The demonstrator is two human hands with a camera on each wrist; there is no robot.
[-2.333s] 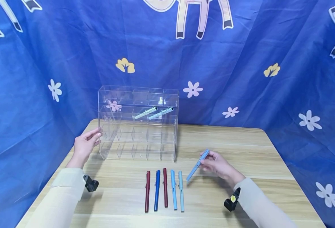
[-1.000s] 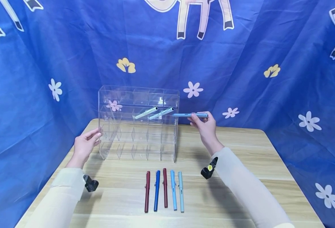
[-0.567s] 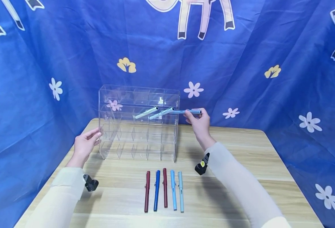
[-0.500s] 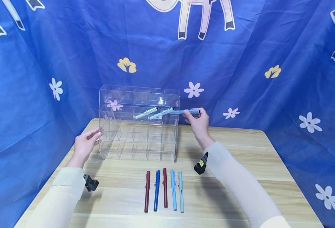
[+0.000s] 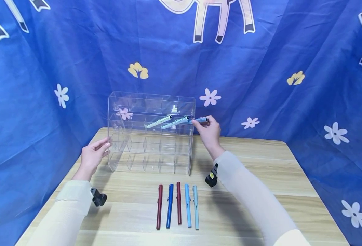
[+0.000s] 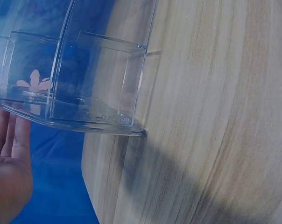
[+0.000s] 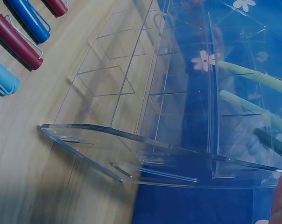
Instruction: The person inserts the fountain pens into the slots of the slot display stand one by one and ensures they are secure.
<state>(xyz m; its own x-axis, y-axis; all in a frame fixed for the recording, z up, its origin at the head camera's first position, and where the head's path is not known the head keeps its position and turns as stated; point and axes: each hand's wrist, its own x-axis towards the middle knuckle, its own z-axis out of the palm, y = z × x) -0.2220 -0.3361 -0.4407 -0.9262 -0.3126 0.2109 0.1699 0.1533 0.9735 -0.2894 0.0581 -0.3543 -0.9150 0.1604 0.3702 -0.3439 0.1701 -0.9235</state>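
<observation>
A clear acrylic pen rack (image 5: 151, 147) with tiered compartments stands on the table. My left hand (image 5: 91, 157) grips its left side edge; in the left wrist view the fingers (image 6: 20, 140) lie against the side panel. My right hand (image 5: 210, 134) pinches a blue pen (image 5: 203, 119) near its capped end, at the rack's right side. The pen's other end reaches into the right-hand compartment of an upper tier, partly behind its neighbour. On that same tier rest a pale green pen (image 5: 159, 122) and a light teal pen (image 5: 176, 122), both tilted.
Several pens lie in a row in front of the rack: a dark red pen (image 5: 159, 206), a dark blue pen (image 5: 170, 206), another dark red pen (image 5: 178, 203), a light blue pen (image 5: 188, 205) and a pale teal pen (image 5: 196, 207). A blue patterned curtain (image 5: 254, 85) surrounds the wooden table (image 5: 260, 164).
My right hand has lifted the blue pen from above the table's right side, brought it to the rack and moved it leftward into the upper tier. My left hand has stayed on the rack.
</observation>
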